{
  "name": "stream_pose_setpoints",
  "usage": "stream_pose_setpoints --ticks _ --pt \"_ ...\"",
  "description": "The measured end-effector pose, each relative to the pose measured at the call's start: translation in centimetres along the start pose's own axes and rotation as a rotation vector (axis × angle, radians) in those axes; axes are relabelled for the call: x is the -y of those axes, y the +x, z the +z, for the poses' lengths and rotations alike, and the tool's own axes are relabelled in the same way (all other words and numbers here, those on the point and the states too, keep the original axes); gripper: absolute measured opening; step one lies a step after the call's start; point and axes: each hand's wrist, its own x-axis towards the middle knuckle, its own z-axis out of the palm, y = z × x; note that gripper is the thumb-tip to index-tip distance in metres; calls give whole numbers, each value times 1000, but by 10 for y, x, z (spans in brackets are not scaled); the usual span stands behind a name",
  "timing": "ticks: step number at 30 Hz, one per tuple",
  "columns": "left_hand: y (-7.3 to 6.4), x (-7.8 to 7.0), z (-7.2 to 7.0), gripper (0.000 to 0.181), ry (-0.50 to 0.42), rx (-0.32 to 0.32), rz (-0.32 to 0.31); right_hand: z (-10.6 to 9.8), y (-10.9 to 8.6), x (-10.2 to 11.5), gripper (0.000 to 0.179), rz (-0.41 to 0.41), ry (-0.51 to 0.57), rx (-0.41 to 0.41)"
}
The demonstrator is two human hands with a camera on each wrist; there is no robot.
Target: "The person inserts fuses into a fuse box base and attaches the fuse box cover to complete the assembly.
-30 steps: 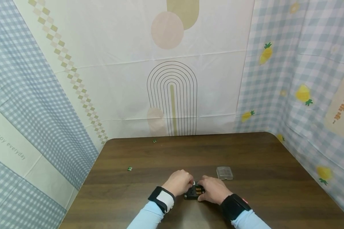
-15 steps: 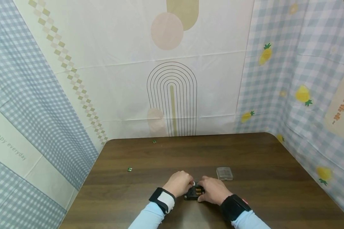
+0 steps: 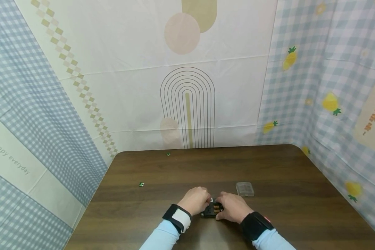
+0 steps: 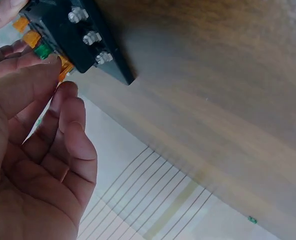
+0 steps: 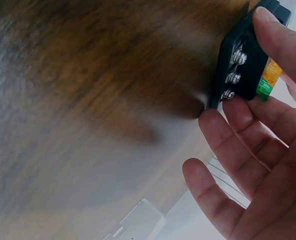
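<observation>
Holding black box (image 3: 209,211) between hands, clamped in right hand (image 3: 235,207); pinching orange fuse (image 4: 66,65) at box edge with left hand (image 3: 194,200). Noting clear case (image 3: 245,189) just beyond right hand.

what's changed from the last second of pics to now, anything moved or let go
Nothing visibly moved, and nothing was taken hold of or let go. The left hand and right hand stay at the black device; the clear plastic case, the nearer green piece and the farther green piece lie where they were.
</observation>
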Motion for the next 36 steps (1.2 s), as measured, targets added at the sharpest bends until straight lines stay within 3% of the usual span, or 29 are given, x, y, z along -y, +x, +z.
stream_pose_setpoints --ticks 15,19,24,31,36 --pt "2 -4 -6 4 -35 61 -40 0 1 0 50 8 -3 1" --pt "2 -4 -6 4 -36 67 -25 0 1 0 50 9 7 4" --pt "3 -3 -5 6 -3 52 12 0 2 0 49 1 7 5" --pt "5 -6 -6 7 29 77 -10 0 2 0 48 1 16 3" --pt "8 -8 -5 9 98 78 11 0 2 1 48 5 19 4"
